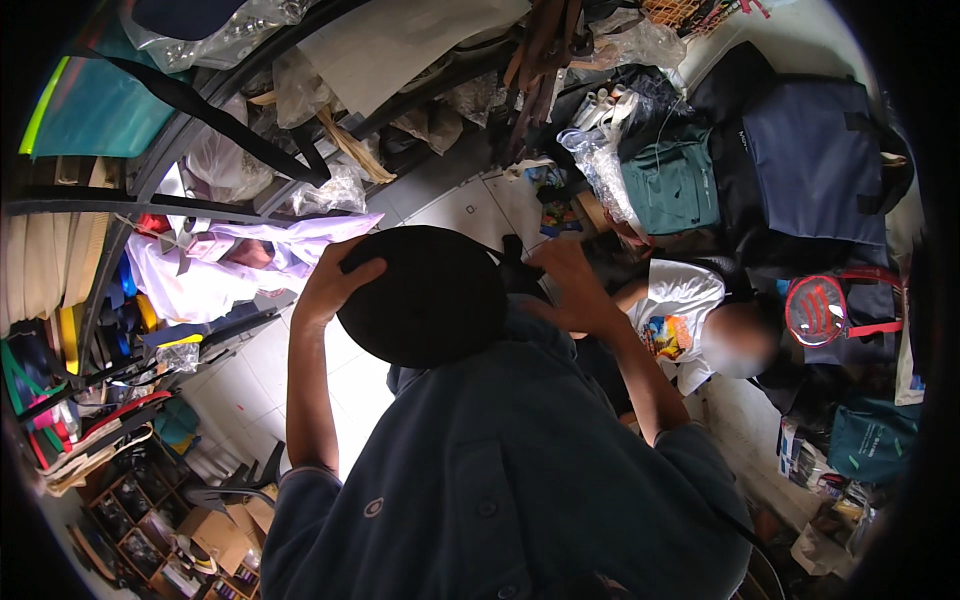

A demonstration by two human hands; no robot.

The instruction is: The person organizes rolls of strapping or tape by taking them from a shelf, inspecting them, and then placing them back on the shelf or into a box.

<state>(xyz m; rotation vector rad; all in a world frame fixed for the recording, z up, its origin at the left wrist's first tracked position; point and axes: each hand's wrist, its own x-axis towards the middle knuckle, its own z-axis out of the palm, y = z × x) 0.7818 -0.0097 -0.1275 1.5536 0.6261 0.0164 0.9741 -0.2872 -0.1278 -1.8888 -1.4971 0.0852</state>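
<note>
A black rounded item [425,295], dark and smooth like cloth, is held up in front of my chest. My left hand [338,280] grips its left edge, with the thumb lying over the front and the other fingers mostly hidden behind. A short black strap [513,252] sticks out beyond the item's right side. Around that strap my right hand [578,290] is bent, fingers and thumb pointing left. Its fingertips are partly lost against the dark material.
Crowded shelves [150,200] with bags, rolls and webbing line the left. To the right sits a person in a white printed shirt [675,315], near a red racket-shaped thing [815,310]. Navy [815,165] and green bags [672,185] are behind. White tiles [255,375] cover the floor.
</note>
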